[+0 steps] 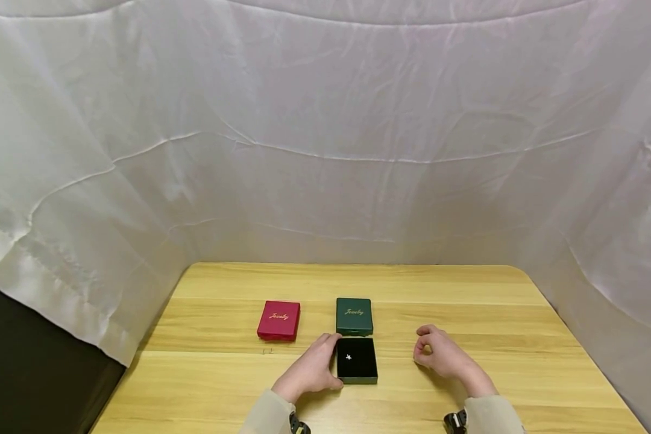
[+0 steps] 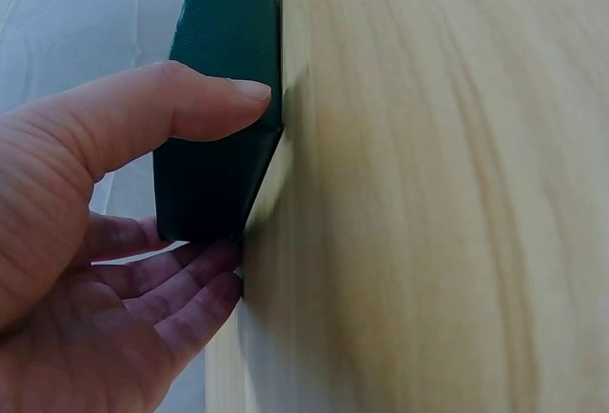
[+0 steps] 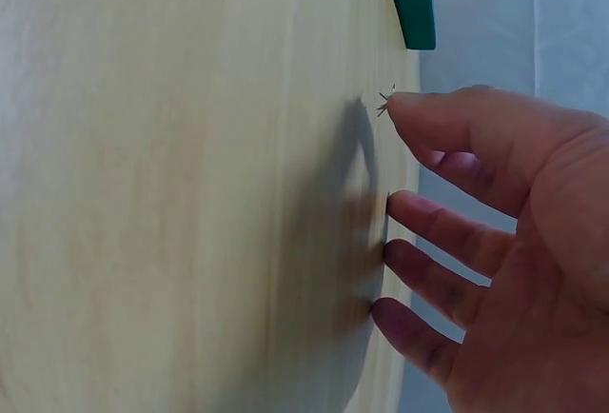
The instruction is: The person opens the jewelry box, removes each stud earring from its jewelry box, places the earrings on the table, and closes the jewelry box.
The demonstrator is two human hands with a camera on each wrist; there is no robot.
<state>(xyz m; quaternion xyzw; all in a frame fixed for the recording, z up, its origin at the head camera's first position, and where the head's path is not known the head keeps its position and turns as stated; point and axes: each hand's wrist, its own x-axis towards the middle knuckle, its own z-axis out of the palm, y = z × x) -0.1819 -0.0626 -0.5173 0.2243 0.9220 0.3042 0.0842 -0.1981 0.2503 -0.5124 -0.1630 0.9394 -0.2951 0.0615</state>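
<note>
An open green jewelry box base (image 1: pixel 357 380) with a black lining lies near the middle of the table. My left hand (image 1: pixel 316 366) grips it from the left, the thumb (image 2: pixel 224 108) against its near wall and the fingers at its far corner. On the lining, left of centre, sits a small silvery star-shaped piece of jewelry (image 1: pixel 349 357). To the right of the box, my right hand (image 1: pixel 439 352) is close over the table. Between its thumb and index finger it pinches another small star-shaped piece of jewelry (image 3: pixel 384 102). The other fingertips are right at the tabletop.
Just behind the box base lies its green lid (image 1: pixel 354 314), marked "Jewelry" in gold. A red jewelry box (image 1: pixel 279 319) with the same lettering stands to the left. Two tiny thin metal pieces (image 1: pixel 271 351) lie before it. Pale curtains (image 1: pixel 325 199) surround the wooden table (image 1: pixel 206 386).
</note>
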